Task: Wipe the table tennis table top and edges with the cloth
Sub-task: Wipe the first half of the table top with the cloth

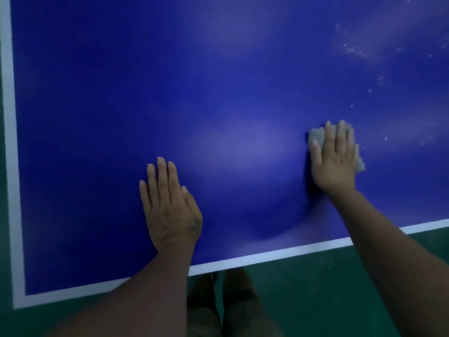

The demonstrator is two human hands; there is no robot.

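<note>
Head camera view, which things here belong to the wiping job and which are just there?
In the job: table tennis table; cloth; right hand, pressed flat on the cloth; white specks on the top, far right.
Just there: left hand, resting flat on the top; green floor; the person's legs.

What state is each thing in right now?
table top: blue, pale specks toward its far right.
cloth: pressed on the table top under the right hand.
right hand: fingers straight, pressing the cloth down.
left hand: flat on the table top, fingers straight, holding nothing.
</note>
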